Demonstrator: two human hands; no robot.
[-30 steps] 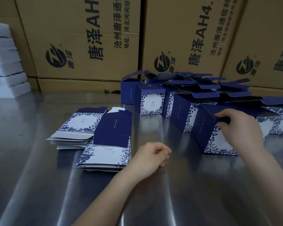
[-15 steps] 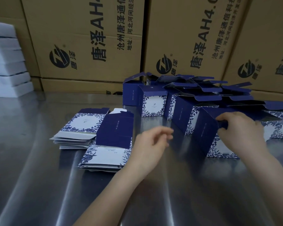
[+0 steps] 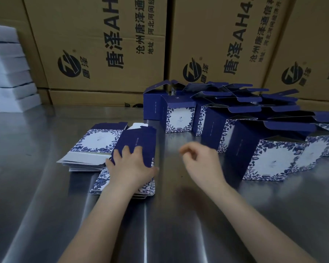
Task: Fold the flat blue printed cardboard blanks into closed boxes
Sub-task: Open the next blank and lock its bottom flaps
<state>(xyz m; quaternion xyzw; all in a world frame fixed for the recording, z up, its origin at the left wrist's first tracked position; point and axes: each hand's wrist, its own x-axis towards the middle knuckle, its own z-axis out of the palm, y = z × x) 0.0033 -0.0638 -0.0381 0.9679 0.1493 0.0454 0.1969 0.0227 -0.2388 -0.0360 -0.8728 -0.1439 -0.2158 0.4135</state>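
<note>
Here: steel table (image 3: 46, 205), brown cartons (image 3: 103, 25) behind. Erected boxes (image 3: 270, 160) crowd right, lids up, awaiting closing. Flat blanks (image 3: 95, 143) stacked left, within reach. My left hand (image 3: 131, 168) presses flat on top blank (image 3: 139, 143), likely to lift it. My right hand (image 3: 201, 160) hovers empty, fingers loosely curled.

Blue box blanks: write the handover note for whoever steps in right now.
Left hand: fingers flat on the top blank of the near stack, not lifted yet.
Right hand: empty, fingers loosely curled, above the table, blurred.
Second stack of blanks lies beside it, farther left.
Done: a cluster of erected boxes stands at right, most with top flaps open.
Left: close those flaps, then fold both stacks.
</note>
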